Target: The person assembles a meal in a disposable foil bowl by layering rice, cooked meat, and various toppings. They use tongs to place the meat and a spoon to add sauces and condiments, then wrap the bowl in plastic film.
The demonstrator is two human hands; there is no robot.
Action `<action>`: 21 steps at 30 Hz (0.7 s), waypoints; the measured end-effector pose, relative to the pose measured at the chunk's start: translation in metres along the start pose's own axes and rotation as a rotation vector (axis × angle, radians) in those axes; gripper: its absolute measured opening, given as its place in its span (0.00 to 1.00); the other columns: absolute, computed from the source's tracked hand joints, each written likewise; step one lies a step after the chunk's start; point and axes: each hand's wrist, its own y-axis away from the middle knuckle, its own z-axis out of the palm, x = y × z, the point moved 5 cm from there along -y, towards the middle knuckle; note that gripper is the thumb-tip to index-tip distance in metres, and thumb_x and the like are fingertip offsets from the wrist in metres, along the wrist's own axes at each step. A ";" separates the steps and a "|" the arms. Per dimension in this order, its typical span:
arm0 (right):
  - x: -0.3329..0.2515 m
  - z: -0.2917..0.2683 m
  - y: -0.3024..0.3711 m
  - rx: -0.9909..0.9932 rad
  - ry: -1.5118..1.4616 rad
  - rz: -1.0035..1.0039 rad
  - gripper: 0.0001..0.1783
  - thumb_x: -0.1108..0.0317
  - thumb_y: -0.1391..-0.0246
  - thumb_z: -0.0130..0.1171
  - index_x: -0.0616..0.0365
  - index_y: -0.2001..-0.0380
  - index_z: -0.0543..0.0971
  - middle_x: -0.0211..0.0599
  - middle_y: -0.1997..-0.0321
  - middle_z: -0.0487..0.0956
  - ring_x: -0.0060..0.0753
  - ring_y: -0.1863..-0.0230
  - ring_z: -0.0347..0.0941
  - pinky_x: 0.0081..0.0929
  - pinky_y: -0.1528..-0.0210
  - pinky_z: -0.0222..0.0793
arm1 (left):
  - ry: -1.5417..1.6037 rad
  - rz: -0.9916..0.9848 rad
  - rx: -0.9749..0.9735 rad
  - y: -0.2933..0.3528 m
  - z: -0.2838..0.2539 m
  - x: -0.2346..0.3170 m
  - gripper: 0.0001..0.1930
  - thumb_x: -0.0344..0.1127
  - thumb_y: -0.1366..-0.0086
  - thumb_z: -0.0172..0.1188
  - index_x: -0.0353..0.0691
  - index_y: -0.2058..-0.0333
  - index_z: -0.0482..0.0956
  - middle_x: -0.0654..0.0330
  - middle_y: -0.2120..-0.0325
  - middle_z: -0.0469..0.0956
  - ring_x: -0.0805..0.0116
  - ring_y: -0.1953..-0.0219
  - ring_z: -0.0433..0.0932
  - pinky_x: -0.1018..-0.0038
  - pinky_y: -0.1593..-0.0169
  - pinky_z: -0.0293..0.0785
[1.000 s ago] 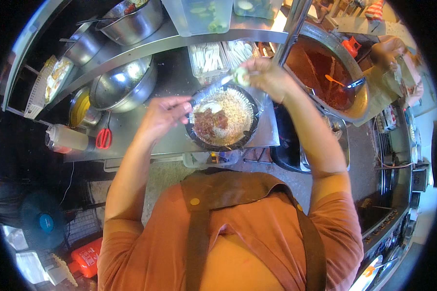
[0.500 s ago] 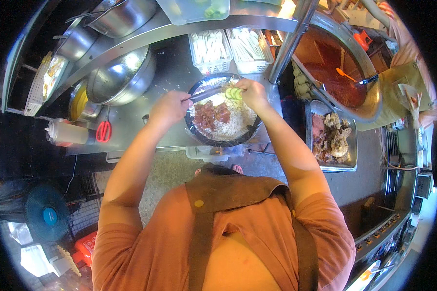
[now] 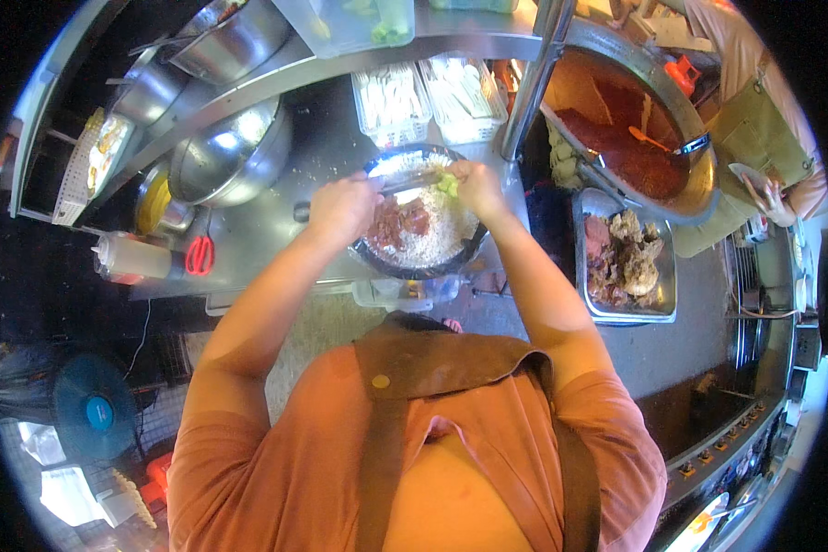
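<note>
A round black-rimmed bowl or tray [image 3: 374, 253] stands on the metal counter before me, filled with white rice [image 3: 437, 241] and reddish-brown sliced meat [image 3: 400, 225]. My left hand [image 3: 342, 210] is closed around a long, flat metal utensil [image 3: 414, 181] with a dark handle; it reaches across the far part of the bowl. Whether it is a knife or a spatula I cannot tell. My right hand [image 3: 477, 189] has its fingers bent at green cucumber slices [image 3: 448, 185] by the bowl's far right side. The utensil's tip lies close to these slices.
Two white baskets of utensils [image 3: 393, 101] stand behind the bowl. Steel bowls [image 3: 225, 152], red-handled scissors [image 3: 200, 256] and a squeeze bottle [image 3: 138, 258] are left. At right are a meat tray [image 3: 669, 276], a large pot of red sauce [image 3: 607, 138] and another person [image 3: 754, 129].
My left hand has moved slightly right, bringing the utensil farther over the bowl toward the cucumber slices. My right hand has shifted a little. The other person's hand has moved left.
</note>
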 end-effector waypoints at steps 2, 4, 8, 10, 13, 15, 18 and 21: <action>-0.011 -0.010 0.010 -0.044 -0.022 -0.004 0.14 0.73 0.54 0.56 0.54 0.62 0.82 0.47 0.62 0.80 0.49 0.58 0.76 0.33 0.55 0.70 | -0.006 -0.033 -0.017 -0.005 -0.005 -0.004 0.11 0.40 0.39 0.55 0.45 0.60 0.78 0.52 0.65 0.78 0.50 0.61 0.78 0.56 0.58 0.75; -0.023 -0.032 0.025 0.117 0.007 -0.076 0.16 0.77 0.54 0.55 0.55 0.60 0.82 0.49 0.59 0.79 0.50 0.56 0.75 0.33 0.52 0.69 | 0.035 -0.059 0.030 0.006 -0.012 -0.005 0.12 0.40 0.39 0.55 0.46 0.59 0.78 0.50 0.64 0.78 0.49 0.59 0.78 0.56 0.56 0.74; -0.096 -0.125 0.047 0.444 -0.039 -0.300 0.23 0.86 0.56 0.52 0.56 0.56 0.79 0.45 0.58 0.77 0.47 0.54 0.74 0.33 0.51 0.69 | 0.268 -0.084 0.173 0.027 -0.041 -0.014 0.16 0.40 0.39 0.56 0.43 0.53 0.77 0.45 0.60 0.77 0.45 0.59 0.77 0.57 0.55 0.73; -0.137 -0.183 0.055 0.638 0.132 -0.477 0.22 0.85 0.55 0.54 0.59 0.55 0.78 0.44 0.61 0.78 0.44 0.56 0.75 0.32 0.53 0.70 | 0.421 -0.081 0.184 0.042 -0.038 -0.029 0.17 0.40 0.38 0.56 0.41 0.52 0.76 0.46 0.61 0.78 0.50 0.62 0.78 0.62 0.58 0.73; -0.167 -0.243 0.074 0.876 0.063 -0.576 0.15 0.82 0.52 0.56 0.61 0.58 0.79 0.42 0.63 0.79 0.41 0.58 0.76 0.29 0.54 0.70 | 0.721 -0.180 0.073 0.073 -0.024 -0.035 0.19 0.38 0.37 0.56 0.35 0.51 0.75 0.52 0.66 0.79 0.65 0.70 0.77 0.71 0.63 0.73; -0.143 -0.260 0.093 0.909 -0.026 -0.520 0.15 0.81 0.52 0.57 0.61 0.58 0.79 0.42 0.62 0.79 0.40 0.59 0.77 0.28 0.55 0.71 | 0.787 -0.217 0.023 0.085 -0.022 -0.023 0.19 0.38 0.36 0.55 0.31 0.50 0.74 0.55 0.68 0.79 0.70 0.72 0.76 0.73 0.65 0.72; -0.088 -0.258 0.133 0.858 0.142 -0.317 0.17 0.83 0.56 0.54 0.57 0.61 0.80 0.46 0.65 0.78 0.49 0.60 0.75 0.36 0.57 0.71 | 0.794 -0.255 -0.036 0.095 -0.003 -0.024 0.21 0.38 0.36 0.55 0.28 0.50 0.73 0.56 0.68 0.79 0.73 0.74 0.75 0.75 0.65 0.72; 0.008 -0.270 0.187 0.878 0.157 0.112 0.18 0.81 0.58 0.56 0.57 0.60 0.80 0.47 0.62 0.80 0.45 0.59 0.77 0.35 0.56 0.71 | 0.776 -0.298 -0.054 0.098 -0.008 -0.020 0.21 0.38 0.36 0.55 0.28 0.49 0.73 0.56 0.67 0.79 0.73 0.74 0.75 0.76 0.65 0.72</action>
